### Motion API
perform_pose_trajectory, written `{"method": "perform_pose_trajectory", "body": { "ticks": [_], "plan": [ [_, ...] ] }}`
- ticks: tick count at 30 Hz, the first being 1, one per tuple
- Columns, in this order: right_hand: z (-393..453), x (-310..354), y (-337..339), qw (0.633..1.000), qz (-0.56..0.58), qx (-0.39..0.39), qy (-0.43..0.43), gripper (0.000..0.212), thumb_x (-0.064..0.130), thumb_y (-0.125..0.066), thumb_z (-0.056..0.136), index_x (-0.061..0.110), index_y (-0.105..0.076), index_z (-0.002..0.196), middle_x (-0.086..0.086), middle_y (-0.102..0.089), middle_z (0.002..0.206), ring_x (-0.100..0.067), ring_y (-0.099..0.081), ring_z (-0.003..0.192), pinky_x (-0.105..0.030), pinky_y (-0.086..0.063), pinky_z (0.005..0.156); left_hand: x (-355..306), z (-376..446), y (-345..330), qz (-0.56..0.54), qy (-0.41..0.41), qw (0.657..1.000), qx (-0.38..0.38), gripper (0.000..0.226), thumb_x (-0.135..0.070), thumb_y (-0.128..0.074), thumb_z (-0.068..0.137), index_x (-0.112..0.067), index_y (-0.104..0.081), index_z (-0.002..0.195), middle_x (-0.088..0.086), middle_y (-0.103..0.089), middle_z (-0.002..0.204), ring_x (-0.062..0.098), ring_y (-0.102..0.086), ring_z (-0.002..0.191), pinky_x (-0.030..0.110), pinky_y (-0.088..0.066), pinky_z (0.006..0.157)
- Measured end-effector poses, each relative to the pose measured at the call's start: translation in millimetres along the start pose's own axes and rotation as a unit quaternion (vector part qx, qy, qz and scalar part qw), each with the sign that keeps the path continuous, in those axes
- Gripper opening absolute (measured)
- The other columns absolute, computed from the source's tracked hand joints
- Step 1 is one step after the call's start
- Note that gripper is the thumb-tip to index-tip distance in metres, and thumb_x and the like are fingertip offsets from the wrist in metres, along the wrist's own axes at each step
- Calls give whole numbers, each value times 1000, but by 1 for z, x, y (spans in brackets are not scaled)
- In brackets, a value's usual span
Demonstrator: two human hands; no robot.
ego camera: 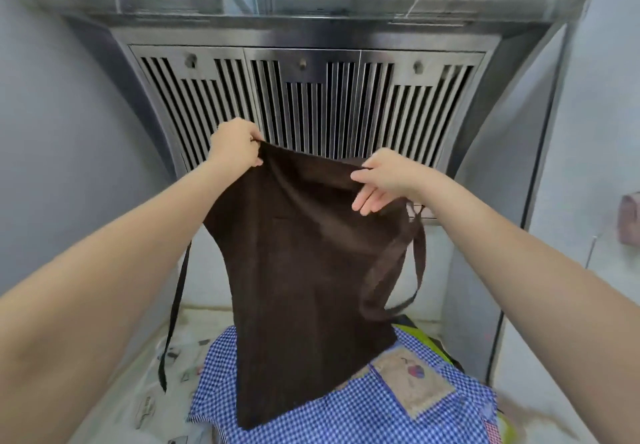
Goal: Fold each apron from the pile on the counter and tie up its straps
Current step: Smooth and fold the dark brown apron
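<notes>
Up at centre-left of the frame, the left hand [235,147] reaches forward on an outstretched arm, fingers curled round the top left corner of the brown apron [304,270]. A dark strap [176,308] dangles below that arm, down the left side. The apron hangs in the middle of the frame, its lower edge draped on a blue checked apron [346,412] on the counter [138,374]. At centre-right, the right hand [384,180] pinches the top right corner between thumb and forefinger, other fingers loosely extended downward. Another strap [420,263] loops beneath it. Behind stands a slatted range hood [311,97].
</notes>
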State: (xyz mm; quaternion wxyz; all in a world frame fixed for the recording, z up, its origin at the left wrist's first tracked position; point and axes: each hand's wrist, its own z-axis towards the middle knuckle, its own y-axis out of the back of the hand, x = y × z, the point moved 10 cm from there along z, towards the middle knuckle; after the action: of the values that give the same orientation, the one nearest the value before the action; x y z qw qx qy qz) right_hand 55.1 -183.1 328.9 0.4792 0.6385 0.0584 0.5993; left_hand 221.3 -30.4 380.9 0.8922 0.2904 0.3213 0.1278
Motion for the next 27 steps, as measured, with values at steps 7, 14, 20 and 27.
{"method": "perform_pose_trajectory", "body": {
  "ticks": [7, 14, 20, 27],
  "plan": [
    [-2, -47, 56, 978, 126, -153, -68, 13, 10, -47, 97, 1, -47, 107, -21, -67, 78, -18, -65, 44, -29, -58, 56, -38, -23, -30, 63, -109, 991, 55, 17, -11, -52, 94, -3, -67, 96, 13, -71, 89, 23, -69, 84, 38, -49, 92],
    [-7, -60, 147, 934, 114, -334, -51, 28, 17, -46, 97, 3, -56, 119, -15, -66, 84, -24, -67, 64, -32, -59, 56, -100, -36, -79, 82, -171, 969, 160, 27, -20, -48, 97, 1, -65, 97, 12, -72, 86, 19, -69, 85, 31, -50, 88],
    [-33, 1, 192, 867, -100, -481, 84, 26, 20, -44, 92, 8, -68, 90, -13, -70, 93, -31, -64, 90, -37, -52, 79, -109, -2, -99, -73, -87, 976, 186, 21, -18, -48, 97, -2, -60, 87, 16, -71, 92, 17, -68, 78, 33, -52, 90],
    [-53, 71, 205, 887, -167, -412, 124, 27, 17, -45, 92, 19, -51, 66, 0, -61, 65, -2, -57, 48, -23, -50, 71, -162, 41, -140, -387, -14, 910, 145, 27, -5, -48, 93, -15, -45, 69, 5, -56, 81, 28, -65, 99, 40, -51, 93]
  ]
}}
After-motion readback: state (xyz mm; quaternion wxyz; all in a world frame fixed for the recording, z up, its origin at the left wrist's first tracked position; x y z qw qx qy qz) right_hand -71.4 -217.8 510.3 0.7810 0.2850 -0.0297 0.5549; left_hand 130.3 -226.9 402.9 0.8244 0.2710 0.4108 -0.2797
